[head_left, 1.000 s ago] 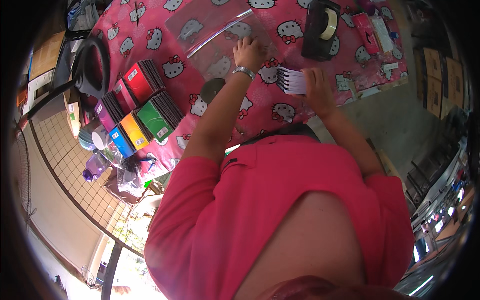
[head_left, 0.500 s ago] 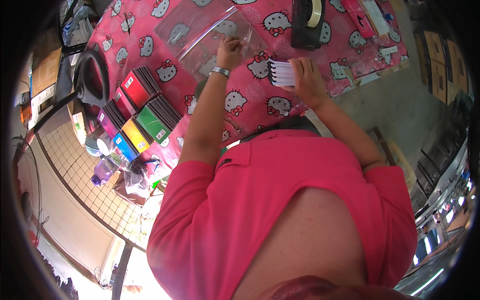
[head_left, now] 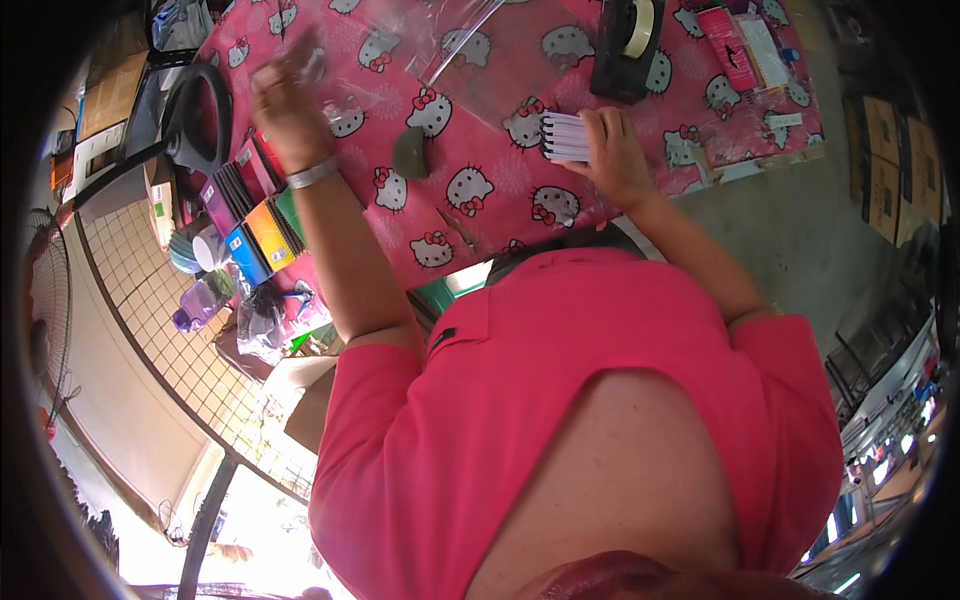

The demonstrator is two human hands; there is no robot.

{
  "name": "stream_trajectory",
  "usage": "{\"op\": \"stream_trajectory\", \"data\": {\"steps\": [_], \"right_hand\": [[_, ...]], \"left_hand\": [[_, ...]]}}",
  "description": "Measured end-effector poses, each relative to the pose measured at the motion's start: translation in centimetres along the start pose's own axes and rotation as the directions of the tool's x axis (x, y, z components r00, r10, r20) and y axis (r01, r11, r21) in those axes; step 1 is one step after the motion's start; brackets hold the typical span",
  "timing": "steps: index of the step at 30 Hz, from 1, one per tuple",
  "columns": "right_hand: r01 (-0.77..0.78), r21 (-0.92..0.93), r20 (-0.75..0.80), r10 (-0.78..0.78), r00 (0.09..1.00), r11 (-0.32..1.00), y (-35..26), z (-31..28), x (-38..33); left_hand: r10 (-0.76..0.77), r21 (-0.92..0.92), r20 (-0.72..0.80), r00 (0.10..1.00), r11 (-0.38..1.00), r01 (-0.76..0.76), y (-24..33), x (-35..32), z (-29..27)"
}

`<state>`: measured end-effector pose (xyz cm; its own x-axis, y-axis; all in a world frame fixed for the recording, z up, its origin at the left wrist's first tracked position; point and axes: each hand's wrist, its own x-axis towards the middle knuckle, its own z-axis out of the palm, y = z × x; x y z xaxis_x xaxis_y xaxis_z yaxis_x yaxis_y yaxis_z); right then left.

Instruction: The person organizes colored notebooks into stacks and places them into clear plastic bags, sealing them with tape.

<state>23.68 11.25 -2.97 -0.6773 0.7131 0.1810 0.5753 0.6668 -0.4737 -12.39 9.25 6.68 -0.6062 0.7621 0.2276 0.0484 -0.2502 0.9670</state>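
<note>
While the fingers (head_left: 592, 128) of the right hand (head_left: 615, 160) curl around a small white stack (head_left: 566, 137) of notebook-like pads, they pinch it from its right end, so its bound edges face left and its long axis runs across the table, roughly level; that grip probably keeps the stack squared. The stack rests low on the pink patterned tablecloth (head_left: 480, 200), just below the black tape dispenser (head_left: 625, 45). The left hand (head_left: 285, 90) is raised over the table's left side, fingers loosely bent around what looks like a clear plastic sleeve (head_left: 316, 66), though blur hides the grip. Beneath its wrist stand coloured booklets (head_left: 255, 215).
</note>
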Motion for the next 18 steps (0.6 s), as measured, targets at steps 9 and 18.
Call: {"op": "stream_trajectory", "data": {"steps": [9,18], "right_hand": [[0.008,0.057,0.008,-0.008,1.000,0.998,1.5,-1.7,-0.9],[-0.426,0.530,-0.026,0.516,0.856,0.733,2.0,-7.4,0.8]], "left_hand": [[-0.492,0.876,0.345,0.799,0.474,-0.087,-14.1,-11.5,11.6],[-0.364,0.865,0.471,0.804,0.368,-0.341,-11.9,-15.8,5.5]]}}
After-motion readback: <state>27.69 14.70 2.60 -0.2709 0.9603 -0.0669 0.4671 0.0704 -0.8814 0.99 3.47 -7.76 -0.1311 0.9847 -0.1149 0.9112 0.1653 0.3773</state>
